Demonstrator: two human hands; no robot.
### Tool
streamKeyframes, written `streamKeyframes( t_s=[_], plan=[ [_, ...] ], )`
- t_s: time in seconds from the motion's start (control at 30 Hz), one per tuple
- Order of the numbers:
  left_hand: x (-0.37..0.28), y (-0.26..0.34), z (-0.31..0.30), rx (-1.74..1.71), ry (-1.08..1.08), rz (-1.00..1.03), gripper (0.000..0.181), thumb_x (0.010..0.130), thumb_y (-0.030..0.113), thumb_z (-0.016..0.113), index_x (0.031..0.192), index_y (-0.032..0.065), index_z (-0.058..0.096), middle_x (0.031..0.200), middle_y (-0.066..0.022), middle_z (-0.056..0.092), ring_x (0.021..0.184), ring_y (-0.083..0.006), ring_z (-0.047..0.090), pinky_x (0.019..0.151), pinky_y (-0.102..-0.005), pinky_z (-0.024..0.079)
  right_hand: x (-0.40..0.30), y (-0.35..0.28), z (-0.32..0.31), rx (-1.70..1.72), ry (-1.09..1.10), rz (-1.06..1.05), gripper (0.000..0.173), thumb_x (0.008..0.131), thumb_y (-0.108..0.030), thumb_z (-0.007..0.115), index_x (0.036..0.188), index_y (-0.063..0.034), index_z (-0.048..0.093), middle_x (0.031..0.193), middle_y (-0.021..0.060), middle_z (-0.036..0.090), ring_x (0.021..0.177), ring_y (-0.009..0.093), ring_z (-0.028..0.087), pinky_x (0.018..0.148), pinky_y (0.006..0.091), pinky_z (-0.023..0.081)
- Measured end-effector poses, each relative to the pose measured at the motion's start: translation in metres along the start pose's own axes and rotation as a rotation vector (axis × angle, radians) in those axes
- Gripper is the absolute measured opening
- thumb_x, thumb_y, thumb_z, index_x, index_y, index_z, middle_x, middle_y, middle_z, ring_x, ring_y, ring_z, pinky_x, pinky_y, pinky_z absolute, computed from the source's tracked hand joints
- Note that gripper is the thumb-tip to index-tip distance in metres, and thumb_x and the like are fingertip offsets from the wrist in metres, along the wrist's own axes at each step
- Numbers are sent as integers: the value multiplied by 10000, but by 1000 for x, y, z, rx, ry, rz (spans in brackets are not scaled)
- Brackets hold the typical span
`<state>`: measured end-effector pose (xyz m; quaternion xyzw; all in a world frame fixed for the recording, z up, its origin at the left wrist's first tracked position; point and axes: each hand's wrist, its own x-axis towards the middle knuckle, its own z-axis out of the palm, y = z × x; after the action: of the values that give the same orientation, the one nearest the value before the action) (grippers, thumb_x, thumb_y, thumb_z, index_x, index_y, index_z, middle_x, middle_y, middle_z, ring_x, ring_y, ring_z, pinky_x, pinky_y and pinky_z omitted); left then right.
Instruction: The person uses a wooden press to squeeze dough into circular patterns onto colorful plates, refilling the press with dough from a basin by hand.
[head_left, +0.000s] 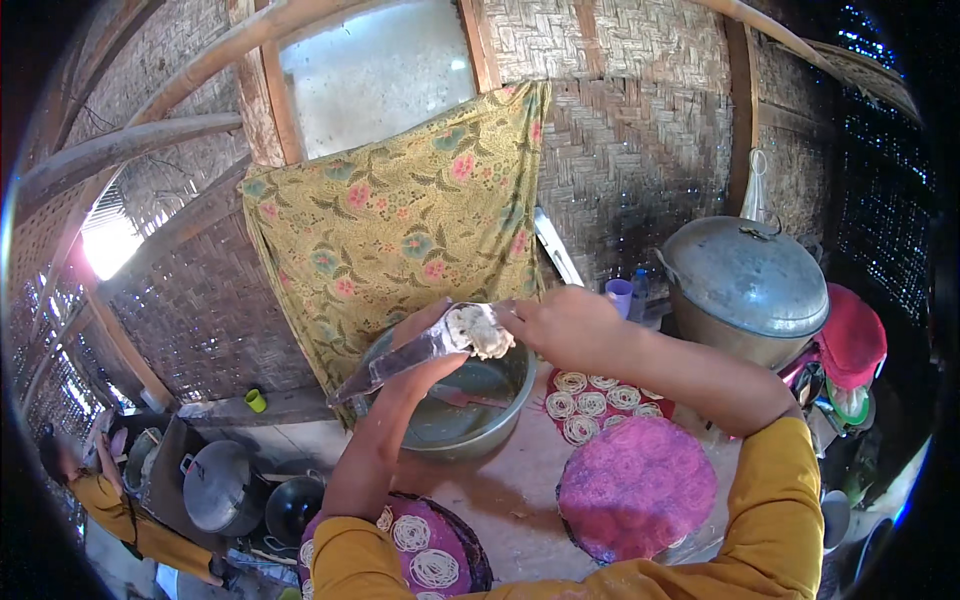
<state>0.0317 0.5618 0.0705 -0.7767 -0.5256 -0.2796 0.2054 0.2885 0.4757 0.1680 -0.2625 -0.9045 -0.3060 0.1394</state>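
My left hand holds a dark, tapering wooden-looking press or mould whose upper end is filled with pale dough. At that end, my right hand has its fingers closed on a small utensil or part of the press, too small to tell which. Below them stands a large metal basin with a pink spatula inside. Coiled noodle-like rounds of dough lie on a red round mat to the right. More coils rest on a purple round tray at the bottom.
A pink-purple round mat lies at the right. Behind it stand a big lidded pot, a purple cup and a bottle. A floral cloth hangs ahead. At the left are a lidded pot, a wok and another person.
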Motion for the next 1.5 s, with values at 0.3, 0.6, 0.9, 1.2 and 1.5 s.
streamKeyframes(
  t_s=[0.3, 0.6, 0.9, 1.2, 1.5],
  plan=[
    [1, -10, -32, -161, 244, 53, 219, 795, 255, 642, 958, 112, 665, 943, -79, 664, 887, -277, 616, 783, -382, 489, -10, 14, -27, -54, 44, 152, 354, 733, -95, 561, 1086, -85, 592, 802, 63, 605, 693, 237, 642, 591, 358, 507],
    [-19, -27, 17, -474, 24, -73, 393, 787, 360, 632, 1078, 98, 602, 964, -102, 640, 945, -258, 600, 813, -377, 474, -8, -7, -1, -6, 97, -52, 260, 790, -140, 540, 1030, -67, 608, 818, 93, 653, 728, 220, 667, 577, 340, 525],
    [21, 36, -47, -104, 285, -4, 241, 779, 267, 637, 951, 98, 643, 891, -128, 639, 848, -305, 611, 741, -381, 488, 28, -31, 99, 842, 745, 531, 323, 815, 51, 497, 1117, 3, 600, 908, 207, 614, 793, 334, 604, 679, 359, 482],
    [-5, -46, -47, -273, 386, -114, 333, 733, 213, 690, 1017, 62, 605, 962, -123, 655, 890, -272, 627, 788, -351, 492, 8, -35, 88, 1331, 56, 679, 354, 891, -22, 469, 1238, -45, 534, 966, 227, 635, 818, 263, 642, 734, 356, 489],
    [11, -59, -19, -238, 567, -76, 412, 653, 270, 762, 961, 53, 597, 890, -126, 653, 801, -314, 638, 700, -382, 514, 30, -66, 131, 1309, 384, 448, 390, 941, -96, 452, 1330, -91, 467, 663, -25, 461, 580, 67, 421, 529, 238, 396]
  ],
)
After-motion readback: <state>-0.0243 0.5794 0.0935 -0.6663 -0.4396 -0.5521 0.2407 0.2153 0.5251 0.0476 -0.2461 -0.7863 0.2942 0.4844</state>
